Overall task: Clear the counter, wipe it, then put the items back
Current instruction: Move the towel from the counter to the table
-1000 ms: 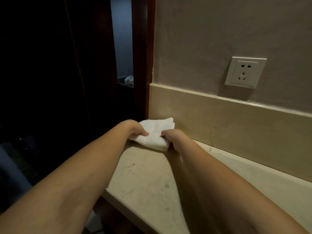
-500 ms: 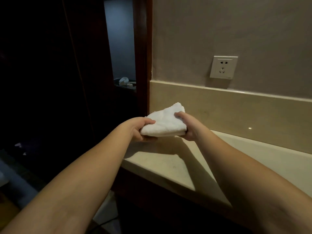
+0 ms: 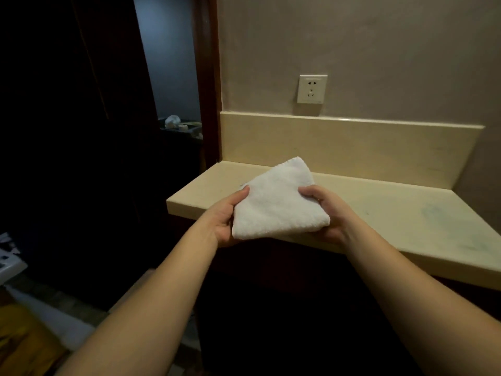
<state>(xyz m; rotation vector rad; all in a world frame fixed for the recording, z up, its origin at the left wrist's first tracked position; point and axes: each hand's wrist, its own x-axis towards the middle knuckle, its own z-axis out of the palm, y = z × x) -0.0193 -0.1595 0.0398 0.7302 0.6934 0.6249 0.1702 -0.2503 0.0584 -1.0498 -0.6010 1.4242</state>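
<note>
While both grips clamp a folded white towel above the table edge, left hand at 9 o'clock, right hand at 3

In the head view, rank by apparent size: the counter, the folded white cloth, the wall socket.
1. Counter, largest by far.
2. Folded white cloth, gripped by the left hand and right hand; it is nearer the camera, so it looks bigger than it is.
3. Wall socket, smallest and farthest.

Home interior: stone counter, wall socket, dark doorway.
</note>
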